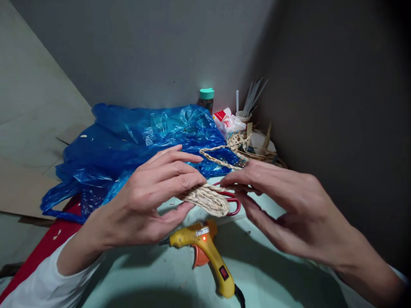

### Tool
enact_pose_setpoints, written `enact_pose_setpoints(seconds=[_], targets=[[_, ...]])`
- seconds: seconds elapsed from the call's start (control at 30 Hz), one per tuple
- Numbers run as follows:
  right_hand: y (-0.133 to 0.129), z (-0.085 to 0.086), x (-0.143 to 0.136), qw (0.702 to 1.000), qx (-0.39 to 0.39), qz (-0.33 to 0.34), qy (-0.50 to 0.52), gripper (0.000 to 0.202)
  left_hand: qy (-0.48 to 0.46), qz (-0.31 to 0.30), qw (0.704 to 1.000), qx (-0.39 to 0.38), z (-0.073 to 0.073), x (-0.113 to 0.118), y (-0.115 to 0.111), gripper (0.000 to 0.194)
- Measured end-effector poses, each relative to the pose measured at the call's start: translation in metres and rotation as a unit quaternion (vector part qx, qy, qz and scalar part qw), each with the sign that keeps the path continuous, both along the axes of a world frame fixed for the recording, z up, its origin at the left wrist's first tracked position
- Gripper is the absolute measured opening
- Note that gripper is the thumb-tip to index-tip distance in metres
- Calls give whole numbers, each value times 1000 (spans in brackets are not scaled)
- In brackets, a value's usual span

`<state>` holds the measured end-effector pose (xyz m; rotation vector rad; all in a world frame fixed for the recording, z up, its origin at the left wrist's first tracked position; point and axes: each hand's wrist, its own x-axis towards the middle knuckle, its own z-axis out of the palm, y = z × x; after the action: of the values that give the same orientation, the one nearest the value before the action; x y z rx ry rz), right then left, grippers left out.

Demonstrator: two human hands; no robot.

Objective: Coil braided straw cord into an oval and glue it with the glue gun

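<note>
My left hand [160,194] pinches a flat oval coil of braided straw cord [210,201], thumb below and fingers above, at the middle of the view. The coil's rounded end sticks out to the right. My right hand [285,205] is closed at the fingertips on the free strand leading off the coil; the exact grip is partly hidden by the fingers. More of the braided cord [216,160] loops behind both hands. Under the coil, red scissors handles [236,207] show. Below lies a yellow glue gun [208,252] with its small light glowing and its nozzle pointing left.
A crumpled blue plastic bag [144,132] spreads over the back left of the pale green table [257,273]. Behind stand a jar with a green lid [206,94], a red and white packet [229,122] and a cup of glue sticks [244,115]. Straw scraps [257,147] lie by the wall.
</note>
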<state>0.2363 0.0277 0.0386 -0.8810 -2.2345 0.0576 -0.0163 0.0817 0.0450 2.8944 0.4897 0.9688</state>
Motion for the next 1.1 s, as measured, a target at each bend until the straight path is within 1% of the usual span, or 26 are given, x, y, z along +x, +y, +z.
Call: enact_pose_setpoints(seconds=[0.07, 0.17, 0.27, 0.4, 0.47, 0.57, 0.67, 0.73, 0.8, 0.93, 0.97, 1.03, 1.1], targets=[[2, 1, 6, 1000, 16, -2, -13, 14, -1, -4, 1000, -12, 1, 0, -1, 33], [5, 1, 11, 999, 33, -9, 2, 12, -5, -13, 999, -30, 2, 2, -1, 32], [8, 3, 8, 998, 59, -20, 20, 16, -10, -25, 998, -49, 4, 2, -2, 33], [14, 9, 1, 995, 93, -31, 29, 10, -26, -41, 995, -83, 7, 0, -3, 35], [19, 12, -2, 994, 98, -21, 33, 10, -37, -52, 993, -103, 8, -2, -4, 35], [27, 17, -6, 995, 83, 20, 52, 11, -49, -56, 990, -123, 10, -5, -7, 36], [36, 18, -11, 993, 59, 52, 83, 11, -65, -33, 988, -138, 10, -7, -10, 37], [40, 16, -15, 990, 50, 58, 116, 10, -77, -15, 987, -138, 10, -8, -12, 40], [43, 13, -19, 986, 51, 48, 150, 11, -81, -6, 988, -131, 10, -7, -12, 41], [45, 6, -27, 981, 47, 17, 185, 18, -72, -28, 990, -119, 10, -6, -13, 40], [45, 4, -28, 981, 35, 22, 191, 19, -67, -32, 990, -117, 10, -5, -14, 39], [46, 1, -32, 977, 0, 54, 207, 19, -67, -39, 991, -108, 8, -3, -13, 37], [47, -1, -34, 970, -35, 90, 221, 17, -83, -49, 992, -76, 6, 0, -12, 35]])
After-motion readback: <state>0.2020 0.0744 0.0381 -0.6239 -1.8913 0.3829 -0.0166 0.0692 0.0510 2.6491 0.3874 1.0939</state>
